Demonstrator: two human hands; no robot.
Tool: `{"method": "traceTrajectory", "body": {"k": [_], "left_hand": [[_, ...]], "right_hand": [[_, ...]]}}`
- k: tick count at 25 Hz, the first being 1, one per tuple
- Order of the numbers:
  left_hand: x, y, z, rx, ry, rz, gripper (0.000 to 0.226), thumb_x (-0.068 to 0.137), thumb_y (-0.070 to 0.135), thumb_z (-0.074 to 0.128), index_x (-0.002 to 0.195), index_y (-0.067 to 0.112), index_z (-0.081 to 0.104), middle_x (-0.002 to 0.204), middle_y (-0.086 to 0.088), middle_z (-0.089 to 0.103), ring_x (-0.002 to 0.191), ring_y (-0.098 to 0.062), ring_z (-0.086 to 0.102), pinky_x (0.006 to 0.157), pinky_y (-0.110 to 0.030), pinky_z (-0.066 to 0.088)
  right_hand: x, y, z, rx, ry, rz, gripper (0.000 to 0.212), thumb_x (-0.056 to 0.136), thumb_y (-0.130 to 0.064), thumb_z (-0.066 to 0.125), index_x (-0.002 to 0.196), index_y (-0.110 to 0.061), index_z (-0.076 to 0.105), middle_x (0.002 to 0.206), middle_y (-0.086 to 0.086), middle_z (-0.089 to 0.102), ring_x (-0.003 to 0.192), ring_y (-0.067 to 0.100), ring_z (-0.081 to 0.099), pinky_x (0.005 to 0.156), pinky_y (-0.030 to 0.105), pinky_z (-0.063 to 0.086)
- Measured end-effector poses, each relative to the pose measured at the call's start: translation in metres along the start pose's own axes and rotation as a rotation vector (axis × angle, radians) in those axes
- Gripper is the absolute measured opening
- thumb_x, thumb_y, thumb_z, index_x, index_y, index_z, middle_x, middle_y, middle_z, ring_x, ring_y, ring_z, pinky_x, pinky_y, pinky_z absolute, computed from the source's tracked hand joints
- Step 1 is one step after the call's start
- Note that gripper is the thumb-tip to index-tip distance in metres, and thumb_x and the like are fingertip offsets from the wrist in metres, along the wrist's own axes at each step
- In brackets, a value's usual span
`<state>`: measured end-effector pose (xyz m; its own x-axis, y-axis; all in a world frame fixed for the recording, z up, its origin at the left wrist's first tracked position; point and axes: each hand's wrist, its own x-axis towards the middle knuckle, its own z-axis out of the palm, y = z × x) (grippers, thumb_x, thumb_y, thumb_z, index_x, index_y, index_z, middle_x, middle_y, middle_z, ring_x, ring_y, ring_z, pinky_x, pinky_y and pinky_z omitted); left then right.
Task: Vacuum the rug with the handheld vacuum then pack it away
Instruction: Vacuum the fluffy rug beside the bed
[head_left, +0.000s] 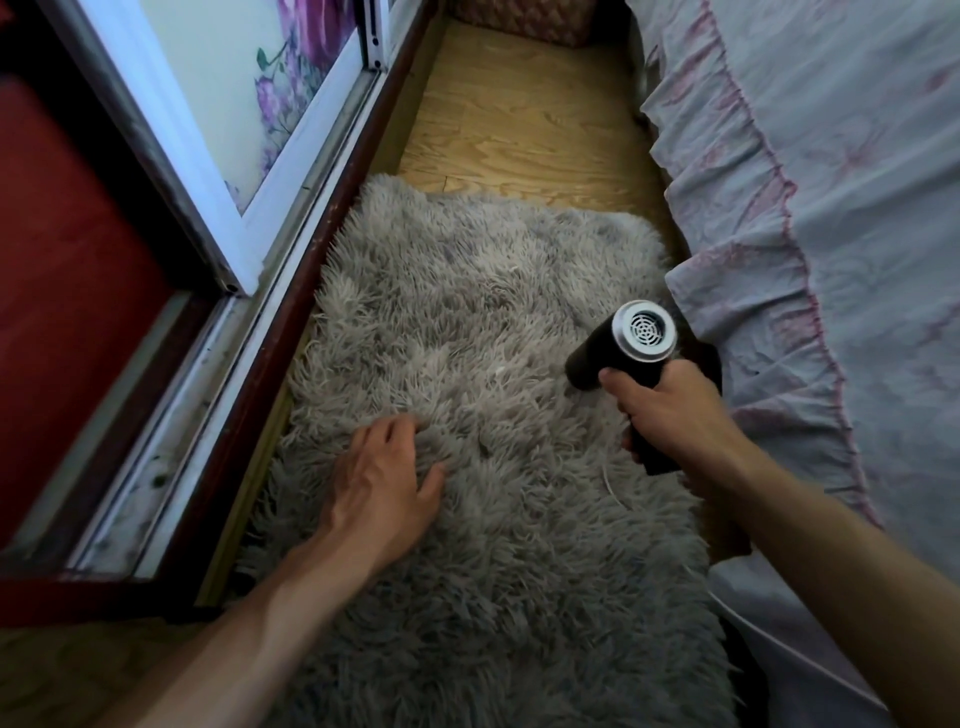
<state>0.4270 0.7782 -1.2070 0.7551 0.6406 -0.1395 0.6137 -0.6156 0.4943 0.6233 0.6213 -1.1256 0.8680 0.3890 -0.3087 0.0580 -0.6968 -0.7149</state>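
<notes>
A shaggy grey rug (467, 322) lies on the wooden floor between a sliding door and a bed. My right hand (670, 410) grips the handle of a black handheld vacuum (597, 358) with a silver vented rear cap, held over the rug's right side; its nozzle end points down into the pile and is hidden. My left hand (384, 483) rests flat on the rug's left half, fingers spread and sunk into the fibres. A thin white cord (608, 483) lies on the rug below the vacuum.
A sliding door track and dark wooden sill (270, 332) border the rug on the left. A bed with a frilled pale cover (810, 260) hangs close on the right. Bare wooden floor (519, 114) continues beyond the rug to a patterned box (524, 21).
</notes>
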Motion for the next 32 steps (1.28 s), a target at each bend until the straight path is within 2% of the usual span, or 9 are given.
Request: {"method": "traceTrajectory", "body": {"k": [3,6,9,12,15,22,24,29,32], "left_hand": [[0.003,0.000,0.002,0.000,0.004,0.011,0.046,0.088,0.040,0.058,0.126,0.018,0.050,0.128,-0.005,0.055,0.120,-0.025,0.048,0.099,-0.041,0.041],[0.006,0.001,0.003,0.001,-0.001,0.017,0.044,0.087,0.040,0.059,0.123,0.017,0.051,0.125,-0.006,0.056,0.118,-0.026,0.049,0.098,-0.042,0.042],[0.008,0.001,0.002,0.004,-0.014,0.015,0.045,0.087,0.040,0.058,0.125,0.017,0.050,0.127,-0.005,0.055,0.120,-0.026,0.048,0.099,-0.041,0.041],[0.008,0.000,0.001,-0.013,-0.015,0.012,0.046,0.088,0.039,0.059,0.127,0.016,0.048,0.130,-0.005,0.053,0.122,-0.026,0.046,0.101,-0.040,0.039],[0.010,-0.003,-0.001,-0.013,-0.025,0.007,0.048,0.090,0.038,0.056,0.131,0.016,0.045,0.134,-0.004,0.051,0.125,-0.024,0.043,0.103,-0.039,0.038],[0.013,-0.014,-0.004,-0.029,-0.030,-0.008,0.048,0.091,0.039,0.055,0.131,0.015,0.046,0.134,-0.005,0.050,0.125,-0.024,0.043,0.104,-0.040,0.037],[0.014,-0.015,-0.004,-0.029,-0.032,-0.005,0.048,0.090,0.039,0.055,0.131,0.015,0.047,0.133,-0.005,0.051,0.124,-0.024,0.044,0.103,-0.040,0.037],[0.015,-0.013,-0.003,-0.031,-0.024,0.002,0.048,0.090,0.038,0.055,0.131,0.014,0.047,0.132,-0.005,0.051,0.123,-0.024,0.044,0.103,-0.038,0.037],[0.015,-0.011,-0.002,-0.041,-0.026,0.019,0.048,0.090,0.037,0.056,0.131,0.014,0.047,0.131,-0.006,0.051,0.121,-0.024,0.045,0.102,-0.039,0.038]], "right_hand": [[0.005,0.004,-0.005,0.048,-0.002,0.035,0.032,0.089,-0.031,0.066,0.069,-0.007,0.061,0.060,0.014,0.063,0.045,0.030,0.062,0.044,0.033,0.051],[0.000,0.002,0.004,0.130,-0.144,0.021,0.029,0.091,-0.026,0.066,0.073,-0.005,0.058,0.065,0.018,0.058,0.041,0.025,0.056,0.043,0.031,0.046],[-0.002,-0.003,0.021,0.152,-0.235,-0.011,0.029,0.092,-0.028,0.066,0.077,-0.003,0.060,0.066,0.021,0.058,0.045,0.029,0.056,0.048,0.038,0.047],[0.001,-0.012,0.036,0.136,-0.228,-0.043,0.031,0.091,-0.030,0.064,0.072,-0.007,0.059,0.061,0.017,0.060,0.045,0.030,0.058,0.048,0.043,0.050],[0.006,-0.022,0.047,0.063,-0.194,-0.062,0.036,0.093,-0.031,0.062,0.065,-0.010,0.058,0.052,0.016,0.062,0.043,0.029,0.059,0.044,0.034,0.050],[0.016,-0.026,0.052,0.017,-0.124,-0.045,0.036,0.092,-0.035,0.062,0.064,-0.013,0.057,0.048,0.011,0.062,0.036,0.021,0.058,0.035,0.020,0.040],[0.016,-0.026,0.052,0.014,-0.137,-0.041,0.036,0.091,-0.036,0.062,0.064,-0.013,0.057,0.048,0.012,0.062,0.038,0.024,0.060,0.038,0.021,0.041],[0.014,-0.027,0.055,0.036,-0.195,-0.039,0.035,0.092,-0.032,0.063,0.065,-0.010,0.057,0.051,0.012,0.059,0.047,0.031,0.062,0.048,0.036,0.052],[0.016,-0.028,0.053,0.047,-0.236,-0.002,0.030,0.091,-0.030,0.064,0.070,-0.012,0.056,0.052,0.012,0.057,0.040,0.027,0.058,0.044,0.032,0.048]]}}
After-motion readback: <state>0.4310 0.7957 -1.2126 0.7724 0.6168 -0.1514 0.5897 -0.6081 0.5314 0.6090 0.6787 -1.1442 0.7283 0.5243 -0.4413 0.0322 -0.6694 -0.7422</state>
